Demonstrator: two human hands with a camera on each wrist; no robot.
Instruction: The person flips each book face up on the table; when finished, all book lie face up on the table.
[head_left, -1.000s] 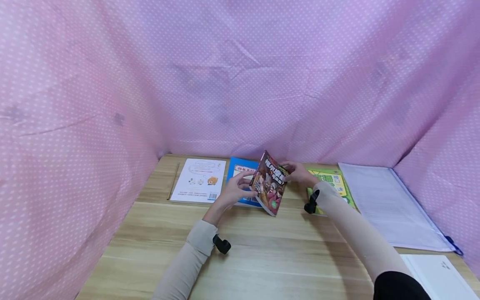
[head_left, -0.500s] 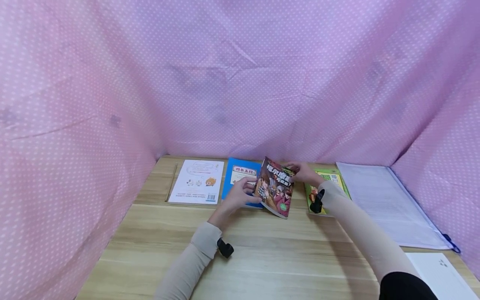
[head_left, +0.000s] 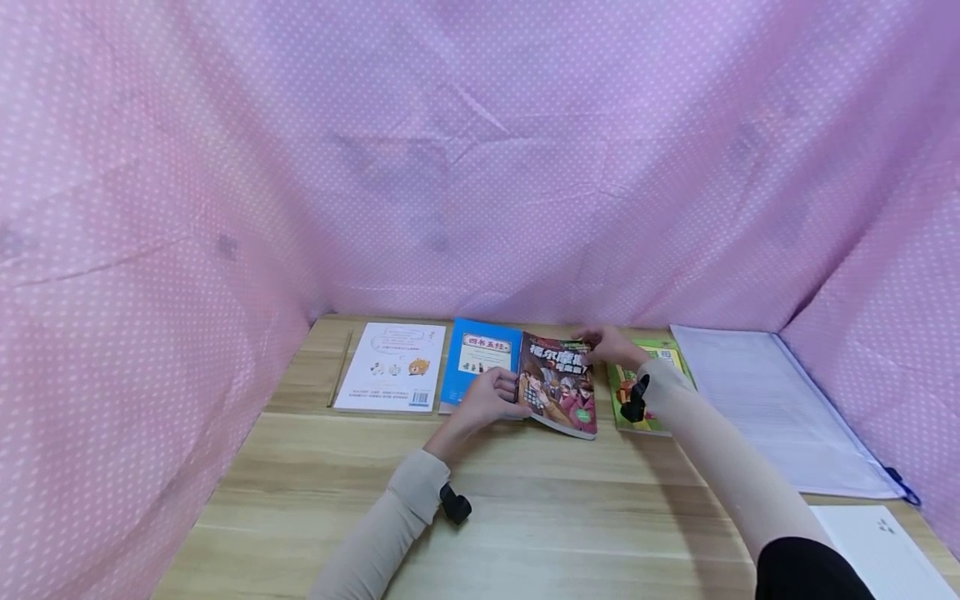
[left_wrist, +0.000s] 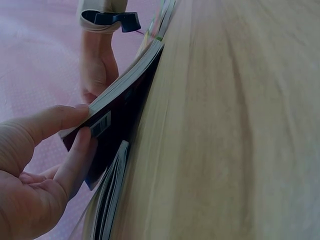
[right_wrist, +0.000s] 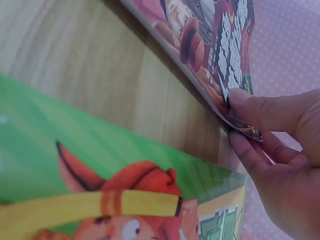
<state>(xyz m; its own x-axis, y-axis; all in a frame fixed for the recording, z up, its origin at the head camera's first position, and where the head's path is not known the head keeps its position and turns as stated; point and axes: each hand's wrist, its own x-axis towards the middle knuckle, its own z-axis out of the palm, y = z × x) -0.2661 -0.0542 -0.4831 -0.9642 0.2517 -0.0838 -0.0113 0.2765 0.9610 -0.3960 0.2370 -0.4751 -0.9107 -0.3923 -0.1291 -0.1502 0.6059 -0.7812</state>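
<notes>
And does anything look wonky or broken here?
The reddish-brown book looks tilted, its left side higher, held by the left hand and right hand, while the white book and green book lie flat. I see nothing broken.

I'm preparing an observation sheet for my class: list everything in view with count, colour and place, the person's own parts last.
White paperback with cartoon animals: one, white, far left
Thin strip: one, brown, left of that; nature unclear
Blue rectangular paperback: one, blue, left of centre
Green-and-yellow illustrated paperback: one, right of centre
Dark-red illustrated paperback: one, between blue and green
Flat blue-edged pouch: one, white, far right
Flat rectangular item: one, white, lower right
Wooden table: one, light brown, underneath
Dotted cloth: count unclear, pink, back and sides
Strapped wrist devices: two, black, on wrists
Long sleeves: two, beige, forearms
Left hand, right hand: one each, bare, pinching the dark-red book
</notes>
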